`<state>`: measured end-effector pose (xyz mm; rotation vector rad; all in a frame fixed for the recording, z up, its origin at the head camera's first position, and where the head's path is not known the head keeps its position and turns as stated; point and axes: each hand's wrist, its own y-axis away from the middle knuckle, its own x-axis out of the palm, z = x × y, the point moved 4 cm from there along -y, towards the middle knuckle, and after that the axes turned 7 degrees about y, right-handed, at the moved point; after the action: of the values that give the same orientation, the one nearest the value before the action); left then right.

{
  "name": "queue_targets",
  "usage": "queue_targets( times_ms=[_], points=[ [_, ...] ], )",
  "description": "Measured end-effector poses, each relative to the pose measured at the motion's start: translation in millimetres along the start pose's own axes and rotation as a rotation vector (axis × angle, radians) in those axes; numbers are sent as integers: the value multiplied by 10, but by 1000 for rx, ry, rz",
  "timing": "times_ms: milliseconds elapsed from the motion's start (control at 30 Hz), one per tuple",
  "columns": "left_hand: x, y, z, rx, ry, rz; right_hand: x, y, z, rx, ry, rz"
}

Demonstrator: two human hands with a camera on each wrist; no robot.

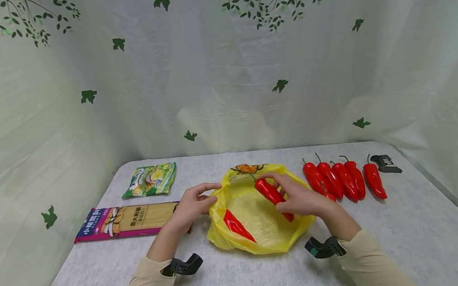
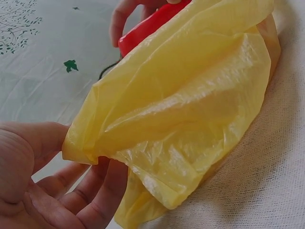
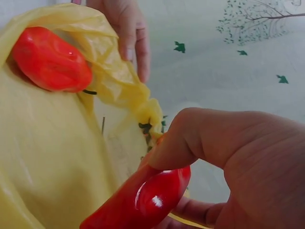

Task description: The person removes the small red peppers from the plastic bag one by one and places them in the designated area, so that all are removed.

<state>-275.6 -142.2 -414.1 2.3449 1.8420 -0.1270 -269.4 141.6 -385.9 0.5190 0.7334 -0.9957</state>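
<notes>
A yellow plastic bag (image 1: 262, 247) stands with its mouth spread wide in the middle of the table. My left hand (image 1: 195, 205) pinches the bag's left rim between thumb and fingers, as the left wrist view shows up close. My right hand (image 1: 299, 195) grips a red chili pepper (image 1: 269, 191) over the bag's mouth, its dark stem toward the far side. Inside the bag at the left lies another red pepper (image 1: 238, 226), seen also in the right wrist view as a glossy red pepper (image 3: 52, 59) with a short dark stem.
Several red peppers (image 1: 347, 180) lie in a row to the right of the bag, beside a small black packet (image 1: 386, 164). On the left are a green snack packet (image 1: 150, 180) and a long noodle package (image 1: 137, 219). A pale curtain (image 1: 222, 71) hangs behind the table.
</notes>
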Motion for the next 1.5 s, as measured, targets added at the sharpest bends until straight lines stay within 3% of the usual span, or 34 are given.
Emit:
queue_targets(
  times_ms=[267,800,1133,1500],
  points=[
    [-4,10,-14,4,-7,2,-160,52,-21,72,-70,-33],
    [-22,1,4,16,-4,28,-509,192,-85,99,-129,-202],
    [-21,17,-13,20,-5,31,-704,312,-181,93,-185,-222],
    [5,10,-1,20,1,34,-832,531,-428,200,-125,-225]
  ],
)
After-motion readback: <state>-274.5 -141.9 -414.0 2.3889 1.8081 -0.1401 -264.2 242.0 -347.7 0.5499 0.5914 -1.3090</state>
